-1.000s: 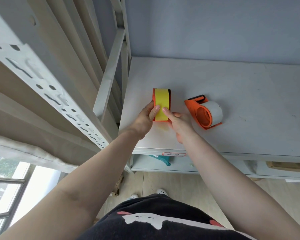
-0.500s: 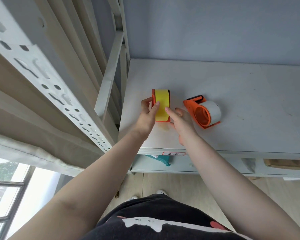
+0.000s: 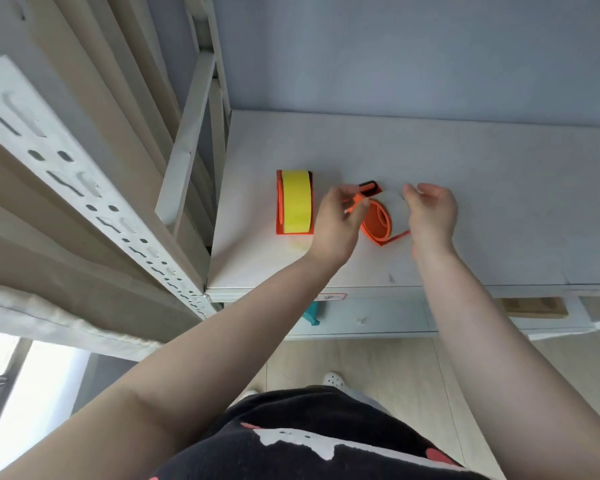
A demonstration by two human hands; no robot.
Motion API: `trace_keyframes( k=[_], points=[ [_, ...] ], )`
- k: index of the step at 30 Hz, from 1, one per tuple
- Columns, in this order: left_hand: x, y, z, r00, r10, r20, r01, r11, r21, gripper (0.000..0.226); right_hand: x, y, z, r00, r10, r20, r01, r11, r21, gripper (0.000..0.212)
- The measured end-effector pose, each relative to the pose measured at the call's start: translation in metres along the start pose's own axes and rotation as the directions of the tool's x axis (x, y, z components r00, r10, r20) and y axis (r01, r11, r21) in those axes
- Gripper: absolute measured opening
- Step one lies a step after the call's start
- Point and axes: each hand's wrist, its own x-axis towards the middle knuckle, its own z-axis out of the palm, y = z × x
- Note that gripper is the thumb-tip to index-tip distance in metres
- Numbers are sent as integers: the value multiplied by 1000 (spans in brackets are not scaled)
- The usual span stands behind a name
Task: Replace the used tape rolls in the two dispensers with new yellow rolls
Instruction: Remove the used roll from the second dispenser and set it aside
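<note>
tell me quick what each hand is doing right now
Left hand: grip pinches the front end of the second orange dispenser.
Right hand: fingers curled at its whitish tape roll; cannot tell if it holds it.

head cam | looks forward-down | near white shelf top point(image 3: 465, 161) | single view

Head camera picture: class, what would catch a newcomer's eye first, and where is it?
The bright yellow roll in its orange dispenser stands at the left of the white desk. Just right of it, the left hand and right hand close on a second orange dispenser holding a white roll.
</note>
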Motion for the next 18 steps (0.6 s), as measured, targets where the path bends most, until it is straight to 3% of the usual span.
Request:
trace_keyframes(
  k=[3,6,7,11,12,18],
  points=[
    [9,-11,19,970,-242,17,241,969,46,35,17,5,-14,990,77,114,-70,995,-64,57],
    [20,-19,38,911,-413,5,412,910,43,44,28,8,-23,919,167,357,-149,986,-77,19],
    [24,-24,45,894,-447,-3,447,894,16,42,33,12,-26,887,201,416,-180,980,-89,17],
    [33,-31,66,908,-419,-11,416,904,-100,13,43,23,-33,750,274,602,-305,951,-53,15],
    [34,-31,70,910,-413,-24,409,907,-104,16,46,24,-34,731,280,623,-323,945,-45,16],
    [42,-30,69,911,-405,-77,393,910,-134,11,54,25,-30,686,264,678,-344,939,-17,15]
  ],
)
